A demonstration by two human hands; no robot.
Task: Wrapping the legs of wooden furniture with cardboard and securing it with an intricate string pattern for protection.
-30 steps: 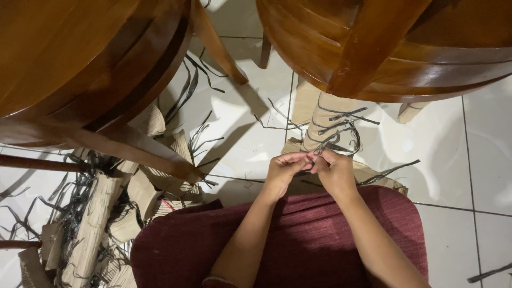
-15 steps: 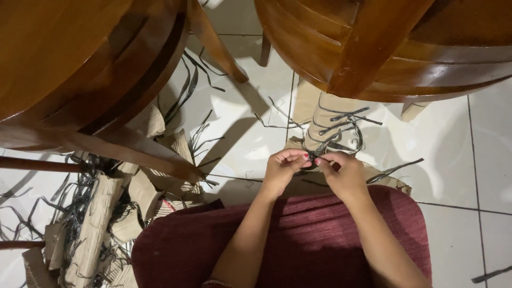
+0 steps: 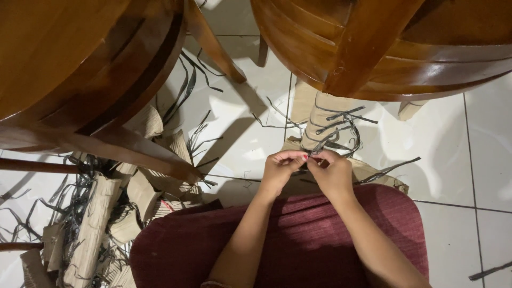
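Floor: white tiles (image 3: 240,112) are filling the middle and right of the frame, with grey grout lines crossing them.
Wooden furniture: a dark polished wooden piece (image 3: 69,69) is taking up the upper left of the frame, and a second rounded wooden piece (image 3: 384,48) is spanning the upper right; a slanted leg is reaching down between them.
Lap: maroon ribbed cloth (image 3: 298,240) is covering the lower centre of the frame, and both forearms are lying over it.
Scrap heap: tan paper pieces (image 3: 90,229) mixed with black strips are piling up at the lower left, under the left wooden piece.
Tan bundle: a folded tan paper stack (image 3: 325,122) with black strips across it is lying on the floor just above the hands, centre right.
Loose strips: thin black strips (image 3: 186,96) are trailing over the tiles at upper centre; another is lying at the lower right edge.
Left hand: the left hand (image 3: 280,170) is curling closed, fingertips pinching the small dark strip.
Right hand: the right hand (image 3: 333,173) is closing in the same way, fingertips meeting the left hand's.
Small dark strip: the small dark strip (image 3: 308,161) is sitting between both sets of fingertips, centre of the frame, mostly hidden by them.
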